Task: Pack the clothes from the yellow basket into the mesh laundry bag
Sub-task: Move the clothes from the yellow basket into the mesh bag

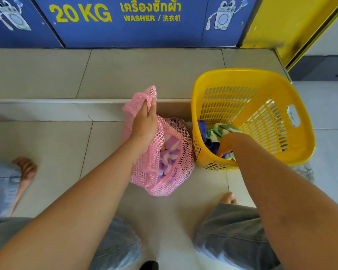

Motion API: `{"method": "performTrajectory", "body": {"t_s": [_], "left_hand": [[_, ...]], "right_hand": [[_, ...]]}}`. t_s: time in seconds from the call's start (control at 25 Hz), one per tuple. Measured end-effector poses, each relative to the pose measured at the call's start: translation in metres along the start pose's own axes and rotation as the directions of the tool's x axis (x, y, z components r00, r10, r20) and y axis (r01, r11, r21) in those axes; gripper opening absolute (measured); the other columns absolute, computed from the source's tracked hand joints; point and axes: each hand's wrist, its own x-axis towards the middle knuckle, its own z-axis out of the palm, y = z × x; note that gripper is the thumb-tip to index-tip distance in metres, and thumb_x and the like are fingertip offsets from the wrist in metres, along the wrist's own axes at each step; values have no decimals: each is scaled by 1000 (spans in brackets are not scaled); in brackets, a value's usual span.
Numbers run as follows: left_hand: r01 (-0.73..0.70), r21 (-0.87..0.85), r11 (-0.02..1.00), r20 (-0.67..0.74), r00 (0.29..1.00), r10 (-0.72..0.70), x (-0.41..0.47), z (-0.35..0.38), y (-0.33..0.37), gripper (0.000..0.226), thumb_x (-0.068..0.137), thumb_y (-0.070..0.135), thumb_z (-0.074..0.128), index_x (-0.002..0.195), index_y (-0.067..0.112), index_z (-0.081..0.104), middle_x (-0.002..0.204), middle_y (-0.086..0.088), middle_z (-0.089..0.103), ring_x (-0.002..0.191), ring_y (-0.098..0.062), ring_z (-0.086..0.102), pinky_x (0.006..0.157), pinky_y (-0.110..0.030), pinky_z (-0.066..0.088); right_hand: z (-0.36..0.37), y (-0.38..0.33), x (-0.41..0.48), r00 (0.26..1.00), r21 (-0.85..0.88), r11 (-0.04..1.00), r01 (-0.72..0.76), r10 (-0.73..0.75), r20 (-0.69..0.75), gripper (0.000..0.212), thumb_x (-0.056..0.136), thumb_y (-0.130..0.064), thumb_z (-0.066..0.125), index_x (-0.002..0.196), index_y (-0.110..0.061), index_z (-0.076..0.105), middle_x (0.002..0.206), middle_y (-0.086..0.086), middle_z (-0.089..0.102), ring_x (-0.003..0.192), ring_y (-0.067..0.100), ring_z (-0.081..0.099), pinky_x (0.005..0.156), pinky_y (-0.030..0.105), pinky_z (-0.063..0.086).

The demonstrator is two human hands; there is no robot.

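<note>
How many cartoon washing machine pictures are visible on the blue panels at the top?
2. One cartoon washer is on the far left blue panel; the other cartoon washer is on the panel right of the "20 KG" lettering. More may lie outside the view.

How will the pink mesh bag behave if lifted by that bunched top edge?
Likely floppy: the pink mesh bag sags and folds below where the left hand grips it. Probably light, since only a purple-and-white cloth shows inside. The open weave should snag fingers rather than slip, and its mouth will likely collapse unless held open.
</note>
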Motion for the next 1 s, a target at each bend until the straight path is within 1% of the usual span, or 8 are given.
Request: {"method": "performTrajectory", "body": {"t_s": [0.08, 0.16, 0.28, 0.4, 0.48, 0.64, 0.8, 1.0], "left_hand": [[6, 13, 1000, 26, 1000, -6, 3, 3, -1, 56, 103, 48, 26, 153, 25, 22, 160, 2, 24, 146, -20, 24, 116, -34, 19], [4, 3, 1000, 55, 998, -4, 4, 2, -4, 58, 102, 51, 27, 154, 25, 21, 160, 2, 23, 147, -19, 22, 117, -35, 17], [-9, -27, 1000, 58, 998, 11, -1, -6, -7, 58, 101, 52, 27, 154, 27, 21, 160, 3, 23, 147, -18, 21, 118, -37, 16], [-24, -49, 999, 28, 999, 25, -8, -18, -4, 56, 102, 51, 28, 153, 29, 24, 160, 3, 24, 146, -17, 23, 119, -37, 18], [-35, -79, 996, 1, 999, 35, -17, -31, 0, 54, 101, 52, 29, 151, 30, 29, 159, 2, 28, 145, -17, 27, 119, -38, 21], [-14, -97, 995, -43, 999, 10, -37, -56, 5, 56, 100, 55, 29, 149, 28, 33, 152, -4, 40, 138, -24, 39, 114, -37, 30], [-32, -75, 997, -59, 998, 28, -59, -81, 12, 55, 102, 51, 24, 151, 25, 30, 152, -4, 39, 137, -23, 40, 90, -22, 29], [-13, -186, 982, -34, 999, 7, -63, -101, 9, 57, 100, 55, 27, 149, 25, 33, 144, -5, 47, 112, -18, 56, 91, -27, 41]], "right_hand": [[4, -1, 9, 994, 5, 998, -57, 56, 97, 35, 78, -28, 75, 105, -6, 69, 114, 18, 62, 110, 35, 57, 85, 38, 44], [9, -3, 15, 990, 48, 993, -105, 100, 100, 48, 84, -24, 69, 126, -4, 59, 136, 21, 52, 128, 39, 49, 92, 38, 42], [5, -8, 11, 992, 113, 989, -97, 105, -68, 45, 93, -23, 53, 137, -15, 47, 145, 11, 45, 135, 37, 39, 108, 48, 31], [-14, -9, 3, 942, 331, 939, 95, 23, -336, 31, 93, -21, 47, 122, -15, 56, 129, 16, 56, 118, 38, 52, 96, 44, 41], [-29, -14, -19, 889, 598, 732, 327, -23, -458, 18, 96, -16, 44, 110, -11, 56, 105, 19, 60, 99, 33, 55, 80, 37, 40], [-58, -29, -86, 917, 916, -47, 399, -6, -400, 18, 101, -22, 35, 86, -26, 44, 94, 4, 49, 80, 24, 49, 72, 41, 40], [-88, -42, -160, 813, 801, -145, 580, 47, -580, 19, 102, -16, 31, 85, -21, 39, 79, 2, 52, 68, 23, 54, 60, 32, 45], [-122, -78, -248, 645, 660, -296, 690, -160, -747, 17, 100, -17, 35, 84, -22, 39, 63, -4, 52, 68, 25, 54, 63, 45, 54]]}}
